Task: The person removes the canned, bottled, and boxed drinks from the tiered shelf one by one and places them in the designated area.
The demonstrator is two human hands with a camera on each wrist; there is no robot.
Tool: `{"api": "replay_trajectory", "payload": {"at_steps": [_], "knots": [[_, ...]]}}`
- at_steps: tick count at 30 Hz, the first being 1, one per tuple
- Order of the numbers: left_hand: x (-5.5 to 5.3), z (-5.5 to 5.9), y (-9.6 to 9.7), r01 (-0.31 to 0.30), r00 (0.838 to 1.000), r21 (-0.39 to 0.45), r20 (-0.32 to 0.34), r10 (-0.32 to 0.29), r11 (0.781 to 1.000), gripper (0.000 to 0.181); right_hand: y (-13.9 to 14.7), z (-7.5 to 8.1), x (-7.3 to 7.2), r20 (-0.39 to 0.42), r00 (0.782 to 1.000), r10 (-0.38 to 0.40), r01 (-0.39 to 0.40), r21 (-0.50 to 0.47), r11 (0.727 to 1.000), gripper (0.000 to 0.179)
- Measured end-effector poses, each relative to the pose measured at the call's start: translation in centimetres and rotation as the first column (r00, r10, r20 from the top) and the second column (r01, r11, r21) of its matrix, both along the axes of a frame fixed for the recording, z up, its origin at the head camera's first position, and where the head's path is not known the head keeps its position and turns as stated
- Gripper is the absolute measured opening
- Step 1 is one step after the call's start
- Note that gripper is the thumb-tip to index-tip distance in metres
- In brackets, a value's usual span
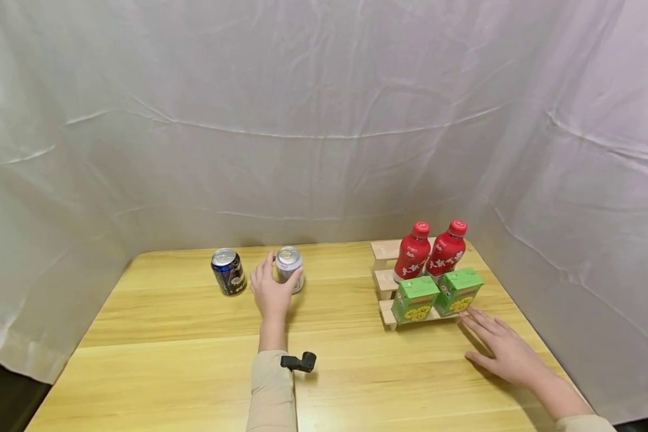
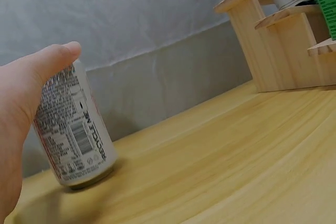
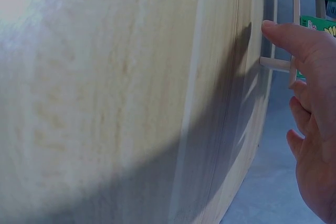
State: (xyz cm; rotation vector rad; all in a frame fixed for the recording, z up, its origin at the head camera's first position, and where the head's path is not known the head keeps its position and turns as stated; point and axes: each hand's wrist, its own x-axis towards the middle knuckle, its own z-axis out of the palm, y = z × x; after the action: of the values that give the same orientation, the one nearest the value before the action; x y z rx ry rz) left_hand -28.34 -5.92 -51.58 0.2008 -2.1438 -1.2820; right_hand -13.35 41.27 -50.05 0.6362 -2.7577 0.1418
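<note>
My left hand (image 1: 272,294) grips a silver-white can (image 1: 290,264), thumb on one side and fingers on the other. Printed text and a barcode face the left wrist view on that can (image 2: 79,129), where the thumb crosses its top part. A dark blue can (image 1: 229,273) stands upright to the left. On the right, my right hand (image 1: 504,351) has its fingers extended, the fingertips close to the front right corner of a wooden tiered shelf (image 1: 386,280); whether they touch it I cannot tell.
Two red bottles (image 1: 413,252) stand on the shelf behind two green boxes (image 1: 414,300) on its lowest step. A pale curtain (image 1: 313,168) hangs behind and beside the wooden table (image 1: 167,372). A black clip-like mount (image 1: 299,362) sits at the left sleeve.
</note>
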Motion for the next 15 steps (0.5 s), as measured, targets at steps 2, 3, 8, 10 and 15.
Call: {"api": "replay_trajectory", "payload": {"at_steps": [2,3,8,10,15], "knots": [[0.1,0.4,0.0,0.004,1.0,0.005,-0.011,-0.004,1.0,0.085,0.0,-0.1,0.0,0.001,1.0,0.0,0.0,-0.002,1.0,0.076],[0.1,0.7,0.0,0.008,1.0,0.005,-0.026,-0.008,1.0,0.083,0.0,-0.1,0.0,0.001,1.0,0.001,-0.001,-0.002,1.0,0.076],[0.1,2.3,0.0,0.042,0.986,-0.036,-0.162,-0.047,0.998,0.075,0.0,-0.2,0.1,0.0,1.0,0.003,-0.003,0.001,1.0,0.075],[0.0,3.1,0.1,0.058,0.971,-0.067,-0.229,-0.072,0.996,0.071,0.0,-0.1,0.1,-0.001,1.0,0.006,-0.006,0.002,1.0,0.075],[-0.3,5.5,0.4,0.07,0.916,-0.165,-0.38,-0.129,0.984,0.066,0.1,-0.1,0.0,-0.013,1.0,0.013,-0.013,-0.001,1.0,0.076]]}}
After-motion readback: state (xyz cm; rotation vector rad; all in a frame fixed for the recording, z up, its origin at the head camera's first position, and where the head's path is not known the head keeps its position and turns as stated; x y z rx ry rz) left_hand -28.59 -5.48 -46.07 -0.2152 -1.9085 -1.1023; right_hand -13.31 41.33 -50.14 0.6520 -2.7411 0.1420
